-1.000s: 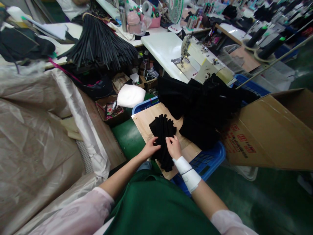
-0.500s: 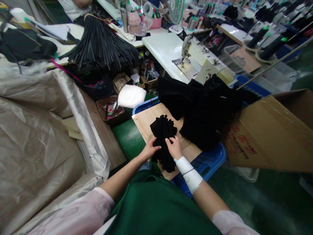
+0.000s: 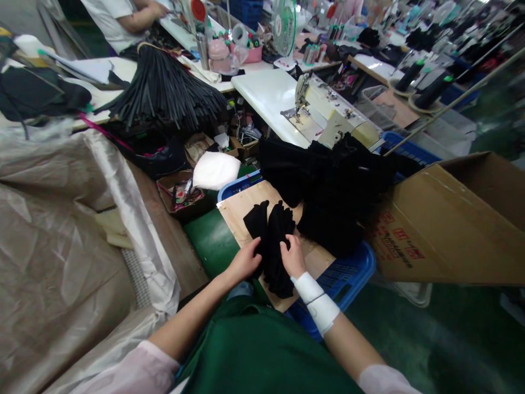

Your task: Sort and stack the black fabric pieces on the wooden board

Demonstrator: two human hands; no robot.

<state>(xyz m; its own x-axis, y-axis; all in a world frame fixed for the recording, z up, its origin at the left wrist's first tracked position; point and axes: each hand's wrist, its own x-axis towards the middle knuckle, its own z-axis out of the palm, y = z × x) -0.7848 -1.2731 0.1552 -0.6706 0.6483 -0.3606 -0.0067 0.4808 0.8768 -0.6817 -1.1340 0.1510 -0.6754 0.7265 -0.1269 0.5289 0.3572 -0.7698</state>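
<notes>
Layered black fabric pieces (image 3: 277,262) lie in a ruffled stack on a tan board (image 3: 235,203), which rests across a blue plastic basket (image 3: 356,284). My left hand (image 3: 245,260) grips a black fabric piece (image 3: 256,221) at the stack's left side, thumb and fingers closed on its edge. A gap shows between that piece and the rest at the far end. On the right side of the stack, my right hand (image 3: 293,257) pinches the fabric, its fingertips partly lost against the black. A white band wraps my right wrist.
More black fabric (image 3: 328,191) heaps over the basket's far side. An open cardboard box (image 3: 447,230) stands right, a sewing machine (image 3: 328,109) beyond. Left is a sheet-lined bin (image 3: 53,235). Black strips (image 3: 164,87) hang off a table, and a co-worker's arm (image 3: 141,19) shows behind.
My left hand has drawn a fabric piece leftward from the stack, opening a gap at the far end. My right hand stays on the stack. The view has shifted slightly.
</notes>
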